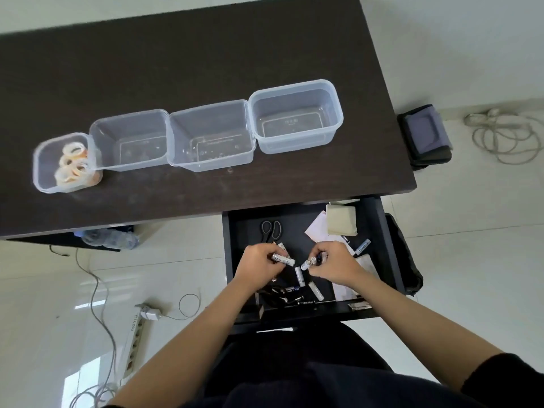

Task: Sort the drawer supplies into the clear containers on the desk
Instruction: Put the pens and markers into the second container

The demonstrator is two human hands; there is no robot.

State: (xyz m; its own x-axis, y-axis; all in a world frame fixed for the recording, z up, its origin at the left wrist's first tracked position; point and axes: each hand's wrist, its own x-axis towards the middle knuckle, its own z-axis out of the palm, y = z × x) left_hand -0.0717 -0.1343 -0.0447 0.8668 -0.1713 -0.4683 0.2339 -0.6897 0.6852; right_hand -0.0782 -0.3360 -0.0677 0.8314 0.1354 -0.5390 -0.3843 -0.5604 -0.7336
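— What's closest to you?

— My own dark clothing at the bottom, then my bare forearms reaching into the open drawer [379, 219] under the desk [176, 69].

— What's in the drawer?

— Black scissors [271, 229] near the back, beside them white paper [316, 228] and a pale pad of notes [341, 220]. Loose batteries [316, 290] lie toward the front, partly hidden by my hands.

— And around the drawer?

— On the desk behind it stand four clear containers in a row. The small one [39, 172] farthest from the drawer holds tape rolls [72, 164]. The next three look bare inside: one [129, 139], another [210, 136], and the one [295, 116] nearest the drawer's side. A dark pouch [424, 136] sits off the desk's edge, a white cable [500, 136] coiled beyond it. On the floor beside the drawer lies a power strip [138, 328].

— Your hands?

— My left hand [259, 265] is curled, fingers pinching a few white batteries [283, 258]. My right hand [335, 265] is curled too, gripping a small bunch of batteries [312, 261] by its fingertips. Both hover just above the drawer's middle.
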